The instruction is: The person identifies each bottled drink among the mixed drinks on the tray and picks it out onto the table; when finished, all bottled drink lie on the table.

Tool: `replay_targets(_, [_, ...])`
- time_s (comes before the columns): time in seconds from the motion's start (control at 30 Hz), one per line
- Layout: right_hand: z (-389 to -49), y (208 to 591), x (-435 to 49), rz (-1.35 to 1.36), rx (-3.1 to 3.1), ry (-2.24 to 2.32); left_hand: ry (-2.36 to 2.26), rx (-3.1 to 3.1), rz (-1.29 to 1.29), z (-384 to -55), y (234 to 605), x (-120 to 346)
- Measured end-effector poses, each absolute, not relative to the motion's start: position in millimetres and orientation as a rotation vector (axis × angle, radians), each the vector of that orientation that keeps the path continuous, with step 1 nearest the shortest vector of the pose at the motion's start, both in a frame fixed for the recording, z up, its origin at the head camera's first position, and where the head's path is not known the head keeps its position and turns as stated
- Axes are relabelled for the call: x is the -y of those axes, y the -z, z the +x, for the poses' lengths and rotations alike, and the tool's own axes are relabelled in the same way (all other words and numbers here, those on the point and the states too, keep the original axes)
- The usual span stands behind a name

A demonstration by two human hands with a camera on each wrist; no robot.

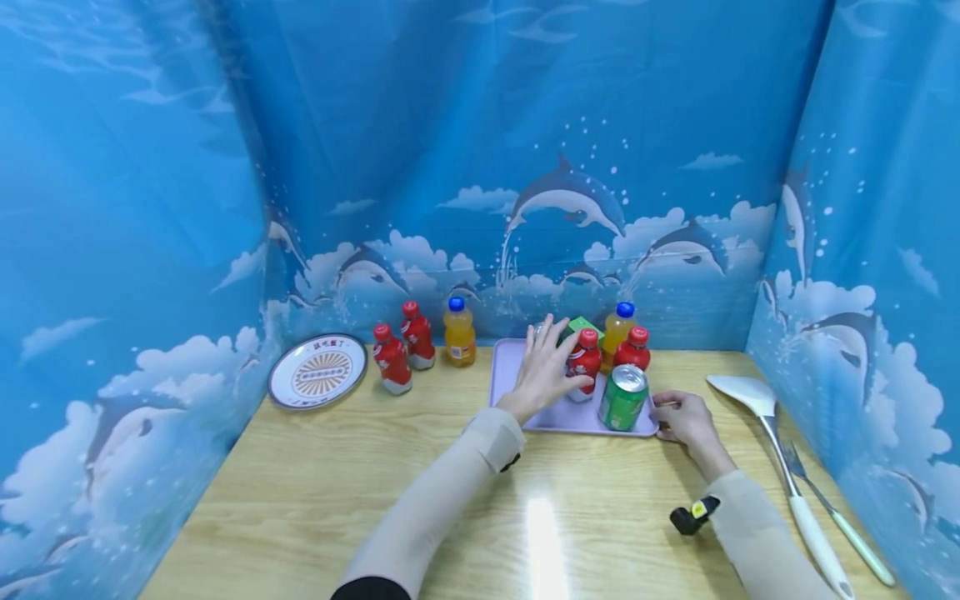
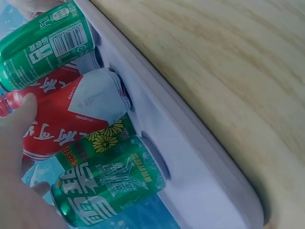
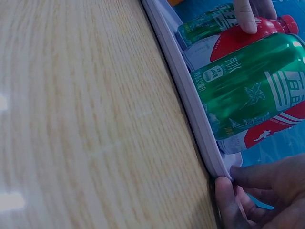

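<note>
Plate [image 1: 318, 372]: far left.
Red bottles [image 1: 392, 360]: upright beside a juice bottle [image 1: 460, 337], left of the tray [image 1: 507, 362].
Left grip [image 1: 538, 375]: spread over the tray, thumb by another red bottle [image 1: 583, 364].
Right grip [image 1: 687, 421]: pinching the tray's near right corner on the bench [image 1: 300, 500], beside the front can [image 1: 624, 400].
Spatula [image 1: 810, 527]: far right, with a fork [image 1: 858, 543].
Left wrist view: reveals a flowered box [image 2: 101, 143] and rear can [image 2: 109, 183], mostly hand-covered from the head.

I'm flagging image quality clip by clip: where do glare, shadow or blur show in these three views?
Head: a bright streak of glare on the table, near the bottom; left wrist: table grain looks soft, with a darker shadow beside the tray's lower-right corner; right wrist: two white glare patches at the left border, while lettering on the nearest green can is fairly clear.
</note>
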State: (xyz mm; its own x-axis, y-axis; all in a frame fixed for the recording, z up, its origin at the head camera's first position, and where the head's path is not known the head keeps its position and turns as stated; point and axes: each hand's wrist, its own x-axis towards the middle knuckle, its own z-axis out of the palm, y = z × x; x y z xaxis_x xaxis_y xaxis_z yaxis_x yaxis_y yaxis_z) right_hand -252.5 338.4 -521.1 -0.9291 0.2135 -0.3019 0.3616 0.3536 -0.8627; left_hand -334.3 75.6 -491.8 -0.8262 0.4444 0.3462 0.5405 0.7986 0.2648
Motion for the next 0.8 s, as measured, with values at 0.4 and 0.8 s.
replay_targets(0.4, [-252,523,-338,0.534,-2.482,1.624,0.514,2.601,-0.833,-329,493,-76])
replay_targets(0.8, [-252,522,-338,0.553,-2.493,1.611,0.606,2.560,-0.903,-318,479,-75])
